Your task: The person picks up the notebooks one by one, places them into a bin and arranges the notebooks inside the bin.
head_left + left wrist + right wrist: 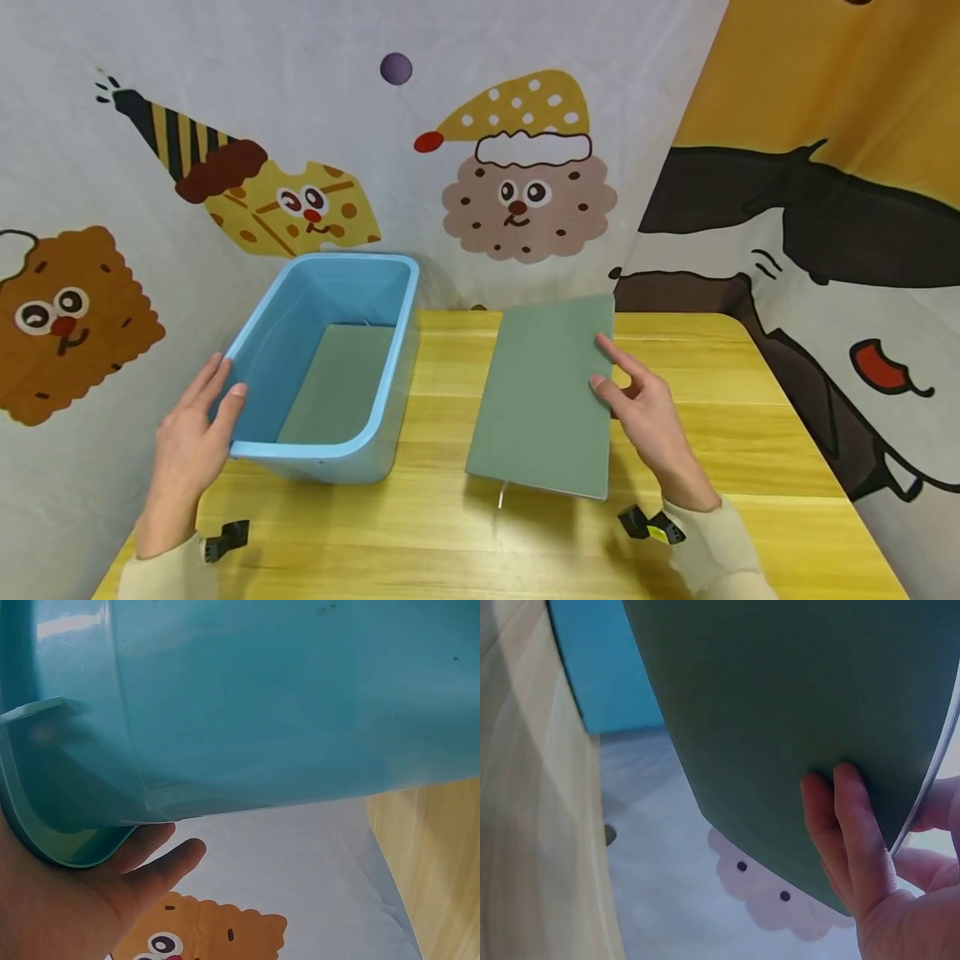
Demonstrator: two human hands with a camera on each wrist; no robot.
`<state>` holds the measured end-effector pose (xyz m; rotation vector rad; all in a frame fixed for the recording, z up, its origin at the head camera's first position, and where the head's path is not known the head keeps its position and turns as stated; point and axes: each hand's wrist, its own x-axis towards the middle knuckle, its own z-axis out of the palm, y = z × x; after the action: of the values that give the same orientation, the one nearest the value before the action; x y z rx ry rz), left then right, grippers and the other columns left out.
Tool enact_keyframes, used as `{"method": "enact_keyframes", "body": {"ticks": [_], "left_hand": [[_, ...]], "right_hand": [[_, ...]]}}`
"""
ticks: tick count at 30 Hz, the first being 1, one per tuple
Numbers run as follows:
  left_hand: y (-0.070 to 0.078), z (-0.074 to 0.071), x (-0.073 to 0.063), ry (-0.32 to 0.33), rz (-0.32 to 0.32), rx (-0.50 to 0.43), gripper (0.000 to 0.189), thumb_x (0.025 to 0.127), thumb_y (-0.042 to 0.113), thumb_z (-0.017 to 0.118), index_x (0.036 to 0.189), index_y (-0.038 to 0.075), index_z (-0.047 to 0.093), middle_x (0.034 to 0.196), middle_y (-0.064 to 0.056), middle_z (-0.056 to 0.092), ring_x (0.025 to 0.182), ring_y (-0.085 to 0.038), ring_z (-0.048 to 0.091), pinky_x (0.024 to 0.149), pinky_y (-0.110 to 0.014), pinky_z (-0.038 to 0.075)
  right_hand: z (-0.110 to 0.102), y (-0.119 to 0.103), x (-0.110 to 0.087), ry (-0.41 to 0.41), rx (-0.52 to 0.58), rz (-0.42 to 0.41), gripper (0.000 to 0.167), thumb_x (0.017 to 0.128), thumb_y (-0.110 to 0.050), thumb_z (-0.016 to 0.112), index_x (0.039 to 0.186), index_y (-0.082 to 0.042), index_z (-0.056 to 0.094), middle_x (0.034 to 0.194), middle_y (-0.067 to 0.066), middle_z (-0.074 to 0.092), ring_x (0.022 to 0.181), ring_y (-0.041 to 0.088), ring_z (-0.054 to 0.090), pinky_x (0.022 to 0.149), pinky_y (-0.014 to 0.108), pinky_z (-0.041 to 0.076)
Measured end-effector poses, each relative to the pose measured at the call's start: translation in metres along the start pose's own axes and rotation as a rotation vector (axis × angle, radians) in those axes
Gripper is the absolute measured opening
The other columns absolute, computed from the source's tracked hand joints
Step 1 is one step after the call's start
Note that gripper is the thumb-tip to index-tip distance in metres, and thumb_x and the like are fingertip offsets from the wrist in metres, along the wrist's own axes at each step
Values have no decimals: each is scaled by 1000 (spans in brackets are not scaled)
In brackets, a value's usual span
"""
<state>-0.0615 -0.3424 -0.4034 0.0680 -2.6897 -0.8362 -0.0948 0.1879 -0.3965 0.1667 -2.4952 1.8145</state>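
Note:
A grey-green notebook [547,392] with a pale ribbon at its lower edge is held tilted over the table by my right hand [648,412]. The thumb and index finger lie on its near face at the right edge. In the right wrist view, two fingers [859,825] press its other cover, and the white page edge shows. My left hand [191,437] rests at the left rim of a light blue plastic bin [401,350], thumb over the inner side, fingers straight outside. A matching notebook [341,383] lies flat on the bin's floor.
The bin stands on the left of a yellow wood-grain table [442,533], against a white cloth [337,50] printed with cartoon biscuits and cheese. On the right, an orange and black printed cloth [825,83] hangs beside the table's edge.

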Motion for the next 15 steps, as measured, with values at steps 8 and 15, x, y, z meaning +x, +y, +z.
{"method": "enact_keyframes", "body": {"ticks": [8,15], "left_hand": [[0,2,1,-1,-7,-3,60,113,37,37,162,3,30,169,-19,24,145,-60,27,112,-80,14],[-1,1,2,-6,-5,-10,59,113,36,37,162,2,30,169,-19,23,145,-60,26,112,-78,15]], "right_hand": [[8,-16,-1,53,77,-70,53,105,-22,64,156,-29,49,162,-4,41,45,11,33,53,24,41],[27,-32,7,19,347,-105,54,105,-8,61,157,-15,47,167,-1,34,63,8,58,68,21,56]]}}
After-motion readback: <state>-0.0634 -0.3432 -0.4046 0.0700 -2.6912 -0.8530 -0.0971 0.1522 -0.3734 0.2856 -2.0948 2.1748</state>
